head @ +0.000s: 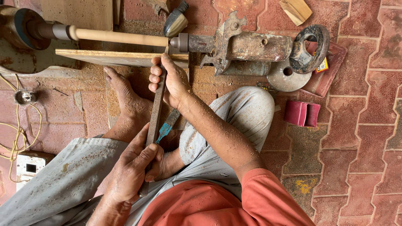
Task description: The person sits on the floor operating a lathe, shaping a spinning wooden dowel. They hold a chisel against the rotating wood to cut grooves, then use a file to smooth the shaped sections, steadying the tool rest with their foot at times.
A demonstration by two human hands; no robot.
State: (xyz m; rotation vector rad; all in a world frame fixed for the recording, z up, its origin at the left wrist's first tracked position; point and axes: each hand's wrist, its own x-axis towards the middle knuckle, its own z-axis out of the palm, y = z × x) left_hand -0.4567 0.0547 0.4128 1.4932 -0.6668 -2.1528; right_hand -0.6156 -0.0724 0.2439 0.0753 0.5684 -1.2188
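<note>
A long flat metal chisel runs from my lap up to a wooden plank rest. My right hand grips its upper end just below the plank. My left hand clasps its lower end near my knee. Above the plank, a pale wooden rod is mounted sideways between a lathe head at the left and a rusty tailstock at the right. My bare foot presses against the plank, left of the chisel. A second tool with a blue tip lies under my right wrist.
Sawdust covers the red paving bricks. A rusty ring and disc sit right of the tailstock. A red block lies at the right, a wood offcut at the top. Yellow wire and a white socket box lie at the left.
</note>
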